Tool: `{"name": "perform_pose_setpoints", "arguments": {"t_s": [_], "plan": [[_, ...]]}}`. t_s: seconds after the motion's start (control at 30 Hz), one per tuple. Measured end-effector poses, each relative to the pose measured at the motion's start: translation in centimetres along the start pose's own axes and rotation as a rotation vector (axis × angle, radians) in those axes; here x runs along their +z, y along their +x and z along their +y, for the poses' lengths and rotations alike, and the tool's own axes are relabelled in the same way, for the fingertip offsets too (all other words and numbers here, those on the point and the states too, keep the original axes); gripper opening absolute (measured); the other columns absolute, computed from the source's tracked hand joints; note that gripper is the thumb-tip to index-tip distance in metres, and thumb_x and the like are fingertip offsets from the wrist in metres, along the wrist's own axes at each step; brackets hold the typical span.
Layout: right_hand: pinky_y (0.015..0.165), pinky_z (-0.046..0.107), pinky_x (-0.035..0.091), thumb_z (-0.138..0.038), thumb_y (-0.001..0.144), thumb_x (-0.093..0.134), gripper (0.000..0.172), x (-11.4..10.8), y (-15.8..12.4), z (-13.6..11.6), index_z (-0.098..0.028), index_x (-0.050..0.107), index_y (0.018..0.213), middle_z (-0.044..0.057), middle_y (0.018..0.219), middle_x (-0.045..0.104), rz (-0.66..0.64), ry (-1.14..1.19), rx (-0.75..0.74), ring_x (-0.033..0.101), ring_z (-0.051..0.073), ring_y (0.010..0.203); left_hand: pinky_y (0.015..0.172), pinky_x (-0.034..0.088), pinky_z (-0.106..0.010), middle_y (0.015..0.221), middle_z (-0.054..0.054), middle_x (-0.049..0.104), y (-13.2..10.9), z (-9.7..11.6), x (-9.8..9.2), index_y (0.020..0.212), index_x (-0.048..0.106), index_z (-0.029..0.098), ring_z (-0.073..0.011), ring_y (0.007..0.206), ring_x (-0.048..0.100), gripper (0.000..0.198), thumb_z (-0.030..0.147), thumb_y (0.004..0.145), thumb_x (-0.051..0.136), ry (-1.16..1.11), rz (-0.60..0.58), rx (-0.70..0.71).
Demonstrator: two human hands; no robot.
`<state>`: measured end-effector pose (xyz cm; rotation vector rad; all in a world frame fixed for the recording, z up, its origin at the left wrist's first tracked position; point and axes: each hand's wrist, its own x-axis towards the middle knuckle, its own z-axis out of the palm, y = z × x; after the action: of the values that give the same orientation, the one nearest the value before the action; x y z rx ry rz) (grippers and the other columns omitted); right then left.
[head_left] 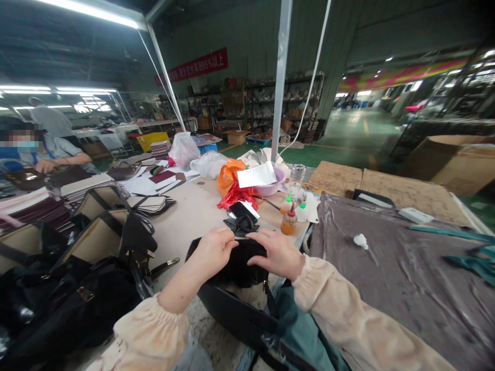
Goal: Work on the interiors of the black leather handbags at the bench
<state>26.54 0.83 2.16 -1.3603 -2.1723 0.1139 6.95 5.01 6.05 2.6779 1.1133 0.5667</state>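
Observation:
A black handbag (235, 304) stands open before me with its mouth facing up; its dark inside shows little detail. My left hand (212, 251) is closed on the far rim at the left, thumb and fingers pinched together. At the right part of the same rim, my right hand (277, 252) grips the bag's wall, fingers along the edge and thumb lower on the inside. Just beyond the rim lie black pieces (242, 222), whose kind I cannot make out. Dark green cloth (297, 330) lies under the bag's right side.
Several black bags (77, 278) crowd the left. Stacks of panels (87, 188) stand behind them. Ahead are an orange plastic bag (229, 178), a lilac basin (270, 188) and a bottle of orange liquid (289, 221). A brown-grey covered table (386, 288) is at right. Another person (58, 152) sits far left.

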Motion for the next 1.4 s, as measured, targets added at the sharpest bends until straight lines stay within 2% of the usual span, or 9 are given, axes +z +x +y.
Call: {"name": "perform_pose_setpoints", "arguments": {"t_s": [0.03, 0.13, 0.2, 0.3, 0.67, 1.0, 1.4], "plan": [[0.069, 0.029, 0.043, -0.044, 0.068, 0.068, 0.049, 0.1, 0.0, 0.0, -0.023, 0.055, 0.110, 0.005, 0.090, 0.061, 0.000, -0.022, 0.012, 0.057, 0.019, 0.080, 0.064, 0.037, -0.024, 0.065, 0.001, 0.051, 0.0, 0.0, 0.0, 0.060, 0.050, 0.016, -0.0118, 0.068, 0.049, 0.021, 0.017, 0.081, 0.049, 0.000, 0.000, 0.001], [0.066, 0.027, 0.042, -0.039, 0.075, 0.063, 0.025, 0.5, 0.1, 0.3, -0.022, 0.060, 0.093, 0.003, 0.084, 0.061, 0.019, -0.022, 0.041, 0.057, 0.017, 0.078, 0.064, 0.038, -0.024, 0.066, 0.001, 0.052, 0.0, 0.0, 0.0, 0.061, 0.050, 0.016, -0.0118, 0.069, 0.049, 0.020, 0.017, 0.080, 0.049, -0.001, -0.001, 0.001], [0.064, 0.025, 0.041, -0.039, 0.080, 0.058, 0.018, 0.6, 0.2, 0.5, -0.021, 0.061, 0.083, 0.002, 0.078, 0.061, 0.022, 0.007, 0.023, 0.056, 0.015, 0.074, 0.066, 0.038, -0.025, 0.067, 0.000, 0.053, 0.0, 0.0, 0.0, 0.063, 0.052, 0.016, -0.0120, 0.070, 0.050, 0.018, 0.016, 0.080, 0.049, -0.007, -0.005, 0.002], [0.061, 0.023, 0.039, -0.039, 0.082, 0.054, 0.021, 0.6, 0.4, 0.7, -0.020, 0.060, 0.075, 0.002, 0.072, 0.059, 0.024, 0.020, -0.011, 0.055, 0.014, 0.069, 0.067, 0.039, -0.025, 0.068, 0.000, 0.054, 0.0, 0.1, -0.1, 0.064, 0.053, 0.016, -0.0125, 0.070, 0.050, 0.017, 0.016, 0.080, 0.049, -0.009, -0.008, -0.007], [0.057, 0.022, 0.036, -0.035, 0.085, 0.051, 0.024, -0.1, 0.9, 0.6, -0.019, 0.058, 0.068, 0.001, 0.067, 0.057, -0.038, 0.009, -0.077, 0.052, 0.012, 0.063, 0.072, 0.040, -0.027, 0.070, 0.000, 0.057, -0.2, 0.1, -0.1, 0.065, 0.055, 0.017, -0.0140, 0.073, 0.052, 0.016, 0.018, 0.080, 0.049, -0.026, -0.021, -0.041], [0.058, 0.022, 0.036, -0.031, 0.086, 0.049, 0.025, -1.1, 1.1, 0.7, -0.017, 0.058, 0.067, 0.001, 0.064, 0.055, -0.104, 0.068, -0.110, 0.051, 0.012, 0.063, 0.070, 0.040, -0.027, 0.068, 0.000, 0.058, 0.1, 0.2, 0.2, 0.064, 0.057, 0.017, -0.0142, 0.071, 0.053, 0.014, 0.018, 0.078, 0.054, -0.019, -0.028, -0.072], [0.062, 0.022, 0.037, -0.029, 0.087, 0.047, 0.024, -0.4, 1.2, 1.6, -0.016, 0.056, 0.069, 0.000, 0.066, 0.053, -0.150, 0.216, -0.153, 0.049, 0.011, 0.066, 0.067, 0.039, -0.024, 0.066, -0.001, 0.058, 0.1, 0.1, 0.2, 0.060, 0.056, 0.016, -0.0131, 0.070, 0.052, 0.017, 0.021, 0.076, 0.056, 0.009, -0.035, -0.102]]}}
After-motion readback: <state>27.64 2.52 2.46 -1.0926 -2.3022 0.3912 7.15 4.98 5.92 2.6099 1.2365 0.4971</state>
